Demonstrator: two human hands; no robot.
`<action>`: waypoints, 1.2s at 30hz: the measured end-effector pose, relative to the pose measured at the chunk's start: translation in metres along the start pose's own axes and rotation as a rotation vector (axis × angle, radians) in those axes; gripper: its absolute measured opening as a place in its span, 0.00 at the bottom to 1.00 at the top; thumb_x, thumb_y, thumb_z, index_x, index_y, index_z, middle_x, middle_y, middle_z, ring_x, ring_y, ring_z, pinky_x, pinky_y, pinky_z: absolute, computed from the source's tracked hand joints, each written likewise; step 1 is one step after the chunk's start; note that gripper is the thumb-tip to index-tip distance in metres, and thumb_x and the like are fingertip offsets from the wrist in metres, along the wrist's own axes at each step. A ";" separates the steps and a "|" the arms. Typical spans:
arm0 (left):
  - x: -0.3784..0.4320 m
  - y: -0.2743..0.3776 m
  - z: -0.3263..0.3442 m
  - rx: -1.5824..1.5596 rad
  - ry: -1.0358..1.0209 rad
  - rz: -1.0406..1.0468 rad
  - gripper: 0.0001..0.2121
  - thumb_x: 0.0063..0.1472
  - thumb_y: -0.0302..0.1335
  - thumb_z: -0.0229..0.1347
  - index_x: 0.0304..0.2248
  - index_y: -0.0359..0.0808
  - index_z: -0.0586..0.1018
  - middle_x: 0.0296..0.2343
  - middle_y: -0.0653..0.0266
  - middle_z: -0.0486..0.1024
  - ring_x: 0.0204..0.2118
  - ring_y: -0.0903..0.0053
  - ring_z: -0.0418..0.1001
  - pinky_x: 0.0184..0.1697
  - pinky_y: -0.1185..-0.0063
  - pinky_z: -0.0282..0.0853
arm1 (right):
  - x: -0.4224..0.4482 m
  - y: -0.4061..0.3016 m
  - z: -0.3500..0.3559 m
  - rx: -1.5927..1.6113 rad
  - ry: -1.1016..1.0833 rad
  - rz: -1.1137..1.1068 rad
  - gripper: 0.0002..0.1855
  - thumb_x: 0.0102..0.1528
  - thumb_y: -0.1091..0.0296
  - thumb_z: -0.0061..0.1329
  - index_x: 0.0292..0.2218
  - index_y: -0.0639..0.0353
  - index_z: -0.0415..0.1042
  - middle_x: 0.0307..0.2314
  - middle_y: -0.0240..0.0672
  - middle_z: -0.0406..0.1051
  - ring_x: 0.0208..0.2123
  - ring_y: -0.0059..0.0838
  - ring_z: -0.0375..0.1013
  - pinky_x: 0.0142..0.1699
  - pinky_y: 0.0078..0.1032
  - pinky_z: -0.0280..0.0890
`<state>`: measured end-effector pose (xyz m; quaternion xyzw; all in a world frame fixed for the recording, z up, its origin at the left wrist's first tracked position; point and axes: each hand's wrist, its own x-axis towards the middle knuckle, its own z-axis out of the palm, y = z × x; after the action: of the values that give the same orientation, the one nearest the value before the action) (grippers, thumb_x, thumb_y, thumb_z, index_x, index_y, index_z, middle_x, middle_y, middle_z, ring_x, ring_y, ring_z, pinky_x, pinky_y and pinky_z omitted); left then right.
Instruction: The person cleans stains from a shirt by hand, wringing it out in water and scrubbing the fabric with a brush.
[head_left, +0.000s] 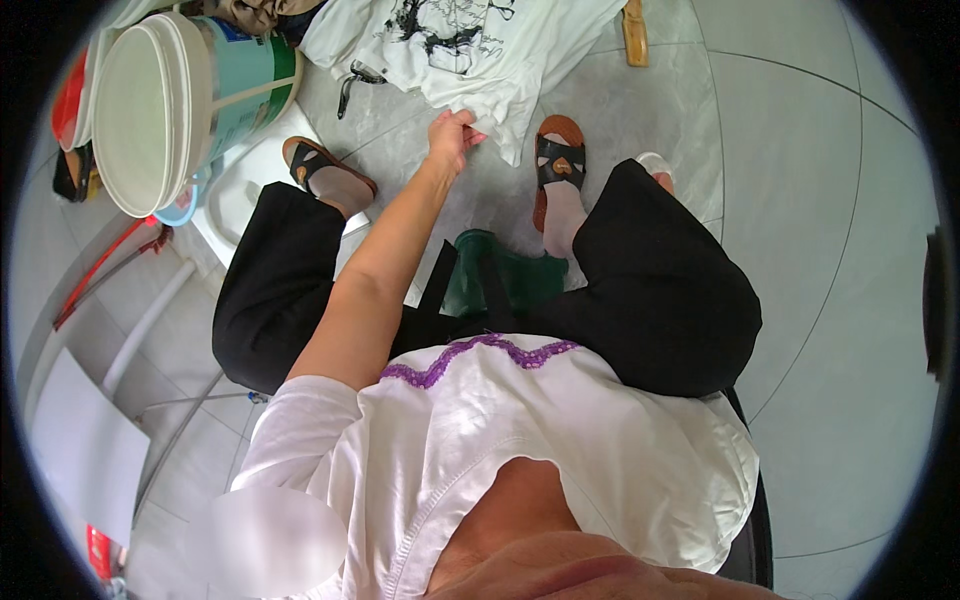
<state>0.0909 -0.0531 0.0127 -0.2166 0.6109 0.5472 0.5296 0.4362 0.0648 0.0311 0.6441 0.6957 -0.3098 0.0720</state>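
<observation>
A white shirt (517, 75) with black printed drawing and writing lies spread on the grey floor at the top. My left hand (454, 140) reaches forward to its near edge, the fingers curled and pinching the cloth. A black strap or clip (360, 79) lies left of the shirt. To its right is a wooden, brush-like piece (635, 41), partly cut off by the frame. My right hand cannot be made out. Past my right knee show a white rounded object (654, 163) and a small patch of skin, mostly hidden; I cannot tell whose it is.
At upper left a large white-and-green plastic bucket (251, 75) lies tilted near a white tray (240, 187) and a light blue basin (178, 210). My sandalled feet flank the floor before me. A dark green object (517, 277) stands between my legs. Pipes (150, 326) run at the left.
</observation>
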 end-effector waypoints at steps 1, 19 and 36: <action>0.002 0.000 -0.003 0.006 -0.014 -0.011 0.06 0.45 0.21 0.49 0.26 0.34 0.67 0.21 0.62 0.69 0.19 0.75 0.69 0.22 0.78 0.70 | -0.004 -0.005 -0.004 -0.022 0.011 0.024 0.18 0.41 0.59 0.51 0.31 0.57 0.59 0.25 0.46 0.65 0.30 0.45 0.66 0.35 0.32 0.58; 0.016 -0.002 0.001 0.259 -0.082 -0.201 0.14 0.53 0.27 0.50 0.38 0.29 0.67 0.26 0.58 0.72 0.23 0.72 0.72 0.21 0.78 0.70 | 0.055 -0.124 -0.015 0.726 -0.278 -0.004 0.06 0.45 0.71 0.42 0.26 0.63 0.64 0.15 0.30 0.63 0.17 0.17 0.62 0.21 0.17 0.57; -0.016 -0.029 -0.009 0.516 -0.262 -0.404 0.12 0.52 0.35 0.49 0.23 0.32 0.73 0.16 0.62 0.73 0.15 0.78 0.68 0.14 0.78 0.58 | 0.239 -0.256 0.013 -0.442 0.241 -0.484 0.12 0.46 0.72 0.38 0.35 0.59 0.67 0.33 0.40 0.68 0.37 0.39 0.66 0.43 0.31 0.60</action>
<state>0.1173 -0.0756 0.0126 -0.1200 0.6005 0.2825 0.7384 0.1533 0.2669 -0.0120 0.4612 0.8821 -0.0813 0.0517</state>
